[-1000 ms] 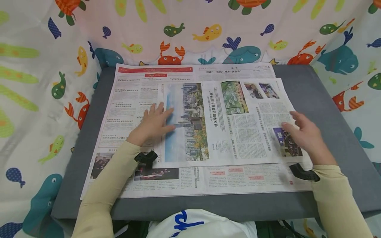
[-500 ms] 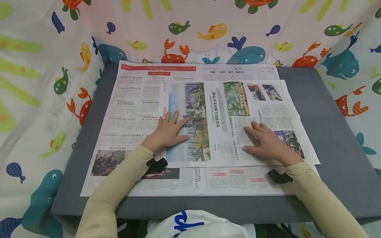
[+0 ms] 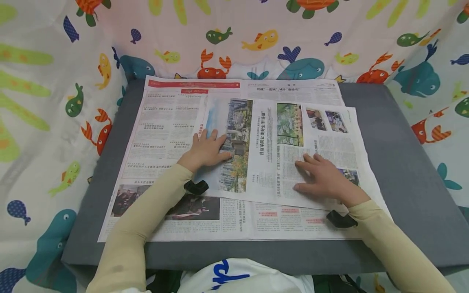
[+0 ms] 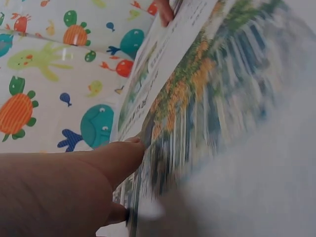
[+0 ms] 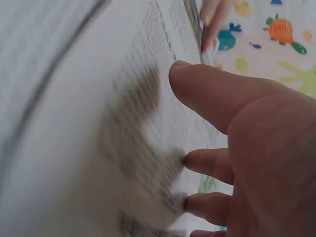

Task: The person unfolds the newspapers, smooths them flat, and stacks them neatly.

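Note:
A smaller newspaper sheet (image 3: 264,175) with a city photo lies turned sideways over a larger spread newspaper (image 3: 146,156). On its left part my left hand (image 3: 204,151) rests, fingers spread across the photo. My right hand (image 3: 326,179) touches the printed text on the right part, its fingers apart and partly covering a small picture. Close up in the left wrist view, the thumb (image 4: 116,160) presses at the photo. The right wrist view has the fingertips (image 5: 195,160) against the paper. The smaller sheet sits slightly askew on the larger one.
Under the papers is a grey-covered table (image 3: 395,162), whose front edge runs close to the person's white top (image 3: 242,276). A curtain (image 3: 238,57) printed with sea animals surrounds the back and sides. Dark wrist devices (image 3: 196,187) sit on both sleeves.
The right hand has come inward from the sheet's right edge onto its text. The left hand has shifted right onto the photo. The smaller sheet has turned slightly clockwise, its right side nearer the person.

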`<move>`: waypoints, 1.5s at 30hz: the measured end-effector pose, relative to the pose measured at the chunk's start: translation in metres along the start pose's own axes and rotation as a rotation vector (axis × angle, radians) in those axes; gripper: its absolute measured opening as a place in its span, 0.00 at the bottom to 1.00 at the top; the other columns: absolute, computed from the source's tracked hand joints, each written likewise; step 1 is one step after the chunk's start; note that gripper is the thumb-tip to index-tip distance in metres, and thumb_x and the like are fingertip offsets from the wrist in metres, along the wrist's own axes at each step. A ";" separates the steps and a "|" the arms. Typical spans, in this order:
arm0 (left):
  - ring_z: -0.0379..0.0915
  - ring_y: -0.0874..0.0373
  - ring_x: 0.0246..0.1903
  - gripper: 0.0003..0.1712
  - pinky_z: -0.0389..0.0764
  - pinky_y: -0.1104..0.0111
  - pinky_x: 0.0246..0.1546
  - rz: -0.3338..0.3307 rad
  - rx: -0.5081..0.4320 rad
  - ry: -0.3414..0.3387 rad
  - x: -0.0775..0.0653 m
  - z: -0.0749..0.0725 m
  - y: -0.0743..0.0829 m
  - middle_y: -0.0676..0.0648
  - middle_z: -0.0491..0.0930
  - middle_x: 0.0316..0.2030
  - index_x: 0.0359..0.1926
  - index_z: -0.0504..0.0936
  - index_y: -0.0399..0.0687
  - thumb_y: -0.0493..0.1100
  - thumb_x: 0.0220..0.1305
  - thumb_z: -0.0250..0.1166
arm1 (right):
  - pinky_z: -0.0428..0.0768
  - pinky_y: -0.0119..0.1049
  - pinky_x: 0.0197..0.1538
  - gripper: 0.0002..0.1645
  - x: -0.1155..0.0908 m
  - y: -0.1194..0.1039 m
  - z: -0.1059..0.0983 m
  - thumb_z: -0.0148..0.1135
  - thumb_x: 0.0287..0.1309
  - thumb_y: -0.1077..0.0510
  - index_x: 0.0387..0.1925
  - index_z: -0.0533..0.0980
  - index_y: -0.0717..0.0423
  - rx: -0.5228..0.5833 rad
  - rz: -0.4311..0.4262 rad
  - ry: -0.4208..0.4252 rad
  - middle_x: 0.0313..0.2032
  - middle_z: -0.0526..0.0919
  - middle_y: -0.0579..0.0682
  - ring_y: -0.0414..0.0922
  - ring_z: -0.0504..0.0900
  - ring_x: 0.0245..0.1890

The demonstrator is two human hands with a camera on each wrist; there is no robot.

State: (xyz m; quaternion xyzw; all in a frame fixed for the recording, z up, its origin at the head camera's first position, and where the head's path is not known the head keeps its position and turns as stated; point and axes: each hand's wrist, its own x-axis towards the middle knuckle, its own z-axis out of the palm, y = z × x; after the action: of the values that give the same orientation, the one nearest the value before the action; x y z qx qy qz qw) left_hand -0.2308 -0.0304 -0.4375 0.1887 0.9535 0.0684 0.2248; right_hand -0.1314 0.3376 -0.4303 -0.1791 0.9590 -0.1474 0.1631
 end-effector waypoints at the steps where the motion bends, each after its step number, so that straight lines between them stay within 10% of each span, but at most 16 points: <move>1: 0.33 0.29 0.80 0.45 0.40 0.31 0.74 -0.014 0.000 0.001 0.003 -0.003 -0.001 0.37 0.42 0.82 0.82 0.50 0.56 0.71 0.74 0.46 | 0.58 0.73 0.71 0.48 0.000 -0.004 0.000 0.70 0.57 0.35 0.72 0.70 0.55 -0.005 -0.010 -0.002 0.73 0.63 0.72 0.77 0.55 0.74; 22: 0.35 0.28 0.79 0.46 0.46 0.33 0.75 -0.166 -0.035 0.017 0.056 -0.031 0.014 0.35 0.44 0.81 0.82 0.51 0.56 0.73 0.73 0.46 | 0.66 0.64 0.71 0.43 0.013 -0.076 0.020 0.72 0.57 0.39 0.69 0.74 0.52 0.030 -0.396 -0.097 0.72 0.71 0.62 0.66 0.66 0.73; 28: 0.35 0.30 0.80 0.48 0.48 0.31 0.74 -0.094 0.021 0.074 0.030 -0.013 0.062 0.38 0.38 0.82 0.83 0.45 0.59 0.74 0.72 0.46 | 0.64 0.64 0.73 0.36 0.051 -0.031 -0.003 0.68 0.63 0.51 0.69 0.72 0.61 0.059 -0.337 0.069 0.71 0.69 0.68 0.68 0.66 0.73; 35: 0.30 0.32 0.81 0.48 0.48 0.27 0.71 0.206 0.089 -0.058 -0.028 0.032 0.128 0.43 0.33 0.83 0.82 0.42 0.69 0.76 0.70 0.47 | 0.58 0.71 0.72 0.41 0.094 0.023 -0.035 0.64 0.69 0.46 0.76 0.64 0.57 -0.003 -0.084 0.103 0.78 0.53 0.71 0.72 0.52 0.77; 45: 0.27 0.34 0.81 0.41 0.43 0.29 0.73 0.332 0.121 -0.069 -0.043 0.051 0.125 0.47 0.35 0.83 0.81 0.45 0.75 0.74 0.73 0.43 | 0.45 0.74 0.74 0.50 0.108 0.037 -0.020 0.57 0.68 0.32 0.80 0.55 0.50 -0.078 -0.026 0.008 0.81 0.46 0.64 0.73 0.41 0.79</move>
State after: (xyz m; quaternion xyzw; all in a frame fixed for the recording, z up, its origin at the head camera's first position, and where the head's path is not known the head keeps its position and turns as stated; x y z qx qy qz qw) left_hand -0.1312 0.0700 -0.4390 0.3589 0.9034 0.0404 0.2311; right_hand -0.2453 0.3331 -0.4530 -0.1969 0.9623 -0.1128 0.1501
